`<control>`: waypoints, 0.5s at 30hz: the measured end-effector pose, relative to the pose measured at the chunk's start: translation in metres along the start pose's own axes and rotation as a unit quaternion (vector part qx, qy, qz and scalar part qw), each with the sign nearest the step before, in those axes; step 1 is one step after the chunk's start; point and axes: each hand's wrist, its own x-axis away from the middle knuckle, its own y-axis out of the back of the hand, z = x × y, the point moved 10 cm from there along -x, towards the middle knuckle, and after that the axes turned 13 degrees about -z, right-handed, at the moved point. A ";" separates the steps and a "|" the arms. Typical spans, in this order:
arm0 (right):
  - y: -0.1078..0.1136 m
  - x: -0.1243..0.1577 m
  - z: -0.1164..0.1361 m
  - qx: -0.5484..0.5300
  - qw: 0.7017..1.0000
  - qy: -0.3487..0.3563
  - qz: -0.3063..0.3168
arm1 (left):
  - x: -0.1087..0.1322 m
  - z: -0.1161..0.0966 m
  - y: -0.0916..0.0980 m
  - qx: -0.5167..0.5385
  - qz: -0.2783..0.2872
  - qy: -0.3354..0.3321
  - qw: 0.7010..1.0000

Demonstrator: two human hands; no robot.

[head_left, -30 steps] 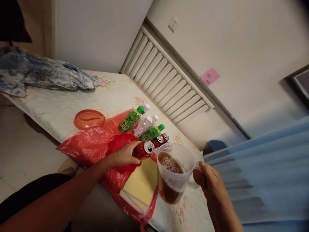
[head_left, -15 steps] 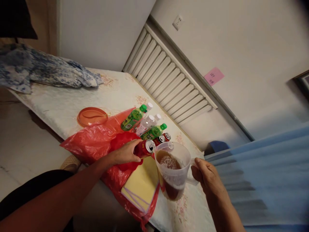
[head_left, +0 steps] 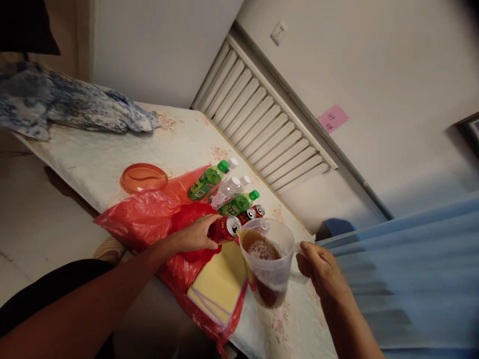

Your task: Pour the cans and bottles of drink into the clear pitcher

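My left hand (head_left: 198, 232) is wrapped round a red drink can (head_left: 223, 229) whose opened top faces the jug. By its handle, my right hand (head_left: 318, 262) grips a clear plastic measuring jug (head_left: 267, 267), tilted so that its spout meets the can's opening. Brown, foamy liquid lies inside the jug, close to the spout. Under the can is a red dish (head_left: 189, 212), partly hidden by my left hand. Beside the jug lie folded yellow cloths (head_left: 220, 279) on a red plastic bag (head_left: 138, 219).
Behind the can stand two more cans (head_left: 258, 211), green-capped bottles (head_left: 207, 180) and clear white-capped bottles (head_left: 226, 192). An orange lid (head_left: 144, 178) lies on the flowered tablecloth (head_left: 187, 144). Patterned fabric (head_left: 93, 104) covers the far left end. A radiator (head_left: 262, 107) runs along the wall.
Both hands keep their grip, and the jug's spout stays at the can's opening. The whole view has shifted very slightly; the liquid level looks nearly the same.
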 end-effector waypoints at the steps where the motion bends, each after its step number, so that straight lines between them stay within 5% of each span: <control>1: 0.000 0.000 0.000 0.003 1.000 0.000 0.000 | 0.000 0.000 0.000 0.000 -0.001 0.000 1.000; 15: -0.001 0.000 0.006 0.016 1.000 0.004 -0.003 | -0.002 0.005 0.001 0.009 -0.006 -0.014 1.000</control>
